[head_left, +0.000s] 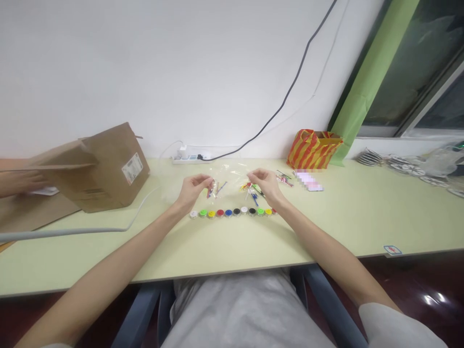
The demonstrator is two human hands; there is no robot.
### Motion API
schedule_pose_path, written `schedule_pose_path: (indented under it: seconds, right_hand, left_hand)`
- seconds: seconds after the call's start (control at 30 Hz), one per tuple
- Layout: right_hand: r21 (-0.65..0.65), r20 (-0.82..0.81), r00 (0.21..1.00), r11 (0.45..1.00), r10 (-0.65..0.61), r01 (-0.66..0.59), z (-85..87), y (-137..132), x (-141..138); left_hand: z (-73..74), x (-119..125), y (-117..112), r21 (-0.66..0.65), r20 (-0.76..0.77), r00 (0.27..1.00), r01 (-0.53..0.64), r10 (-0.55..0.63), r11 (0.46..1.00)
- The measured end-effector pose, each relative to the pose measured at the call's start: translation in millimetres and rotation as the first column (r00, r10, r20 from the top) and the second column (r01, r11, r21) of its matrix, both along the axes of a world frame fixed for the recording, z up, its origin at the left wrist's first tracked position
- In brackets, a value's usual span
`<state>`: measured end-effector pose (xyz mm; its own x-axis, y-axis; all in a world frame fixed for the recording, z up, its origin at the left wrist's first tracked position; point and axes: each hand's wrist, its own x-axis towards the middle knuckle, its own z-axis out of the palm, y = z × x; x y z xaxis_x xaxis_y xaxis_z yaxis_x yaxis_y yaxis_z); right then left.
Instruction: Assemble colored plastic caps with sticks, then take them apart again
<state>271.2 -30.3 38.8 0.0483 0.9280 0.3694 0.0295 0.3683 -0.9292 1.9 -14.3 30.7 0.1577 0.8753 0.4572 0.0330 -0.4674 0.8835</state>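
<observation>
Both hands are raised over the table, thumbs and fingers pinched together on a clear plastic bag (232, 170). My left hand (193, 192) grips its left side and my right hand (267, 186) its right side. Thin coloured sticks (254, 198) show around my right fingertips, and a few more lie by my left ones; whether they are inside or behind the film I cannot tell. Just below the hands runs a row of small round pieces (228, 213) with white, green, yellow, red, blue and black tops. My right wrist partly covers its right end.
At the left stands an open cardboard box (105, 169), with another person's hand (21, 183) beside it. A power strip (192, 158) sits by the wall. To the right are a striped bag (313, 150), a pixelated phone-like rectangle (308, 180) and several reels (404, 166).
</observation>
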Motion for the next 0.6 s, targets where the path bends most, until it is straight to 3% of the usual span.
schedule_pose_path:
  seconds: [0.13, 0.3, 0.43, 0.6]
  right_hand:
    - [0.001, 0.013, 1.0, 1.0, 0.024, -0.024, 0.6, 1.8, 4.2]
    - [-0.051, 0.01, 0.99, 0.989, 0.139, -0.139, 5.1, 1.0, 8.4]
    - [-0.013, 0.033, 0.998, 0.998, 0.057, -0.056, 4.6, 0.6, 6.3]
    - [0.126, 0.233, 0.968, 0.99, -0.094, 0.066, 2.7, -0.2, 4.7]
  left_hand:
    - [-2.8, 0.0, 2.9, 0.0, 0.012, 1.0, -0.021, 0.021, 1.0]
    - [-1.8, 2.9, -2.2, -0.017, -0.035, 0.997, 0.066, -0.067, 0.998]
    - [0.9, 4.5, -6.6, -0.024, -0.061, 0.992, 0.112, -0.114, 0.993]
    - [1.8, 3.6, -6.0, -0.028, -0.068, 0.987, 0.141, -0.142, 0.99]
